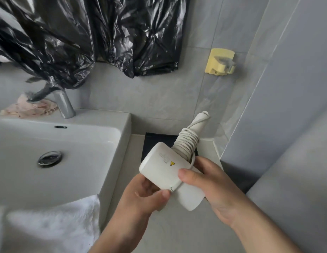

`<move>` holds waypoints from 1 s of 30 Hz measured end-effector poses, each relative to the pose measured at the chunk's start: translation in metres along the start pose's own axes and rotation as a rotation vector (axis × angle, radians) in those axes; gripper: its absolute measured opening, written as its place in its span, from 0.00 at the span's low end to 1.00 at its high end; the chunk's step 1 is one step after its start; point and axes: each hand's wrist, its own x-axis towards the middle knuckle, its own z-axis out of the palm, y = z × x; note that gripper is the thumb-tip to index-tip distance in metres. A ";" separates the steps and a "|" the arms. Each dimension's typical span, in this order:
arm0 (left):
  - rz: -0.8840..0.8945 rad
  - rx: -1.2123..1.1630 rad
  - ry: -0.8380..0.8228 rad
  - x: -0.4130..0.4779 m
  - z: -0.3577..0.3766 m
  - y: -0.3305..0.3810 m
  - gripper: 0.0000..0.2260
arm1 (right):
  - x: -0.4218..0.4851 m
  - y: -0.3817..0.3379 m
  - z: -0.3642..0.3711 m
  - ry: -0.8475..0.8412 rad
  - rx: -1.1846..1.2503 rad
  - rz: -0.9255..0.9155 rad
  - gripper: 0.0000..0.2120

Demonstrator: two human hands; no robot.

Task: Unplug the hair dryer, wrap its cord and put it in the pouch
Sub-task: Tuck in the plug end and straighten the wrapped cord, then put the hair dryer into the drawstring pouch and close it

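Observation:
A white hair dryer [159,166] is held above the counter, its handle pointing away towards the wall. The white cord [187,143] is coiled many times around the handle, and one strand runs across the body. My left hand [140,199] grips the dryer's near end from below, pinching the cord's end. From the right, my right hand [208,183] holds the dryer's body with the thumb on top. A dark flat pouch [151,141] lies on the counter under the dryer, mostly hidden.
A white sink [55,152] with a chrome tap [65,106] fills the left. A white towel [55,221] hangs at its front. Black plastic bags [86,37] hang on the tiled wall. A yellow wall holder [221,62] is at upper right.

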 end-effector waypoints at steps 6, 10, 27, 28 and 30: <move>-0.260 -0.007 0.005 -0.008 0.007 0.124 0.43 | -0.017 -0.113 0.004 -0.179 -0.225 0.054 0.21; -0.202 0.006 0.047 -0.018 0.013 0.174 0.26 | -0.027 -0.168 0.028 -0.160 -0.326 -0.037 0.22; 0.013 0.194 0.217 -0.050 0.039 0.228 0.21 | -0.034 -0.163 0.073 0.175 0.375 -0.092 0.33; 0.005 0.204 0.223 -0.050 0.042 0.228 0.21 | -0.032 -0.163 0.070 0.161 0.388 -0.106 0.36; 0.001 0.232 0.234 -0.051 0.047 0.225 0.21 | -0.027 -0.160 0.063 0.117 0.410 -0.129 0.43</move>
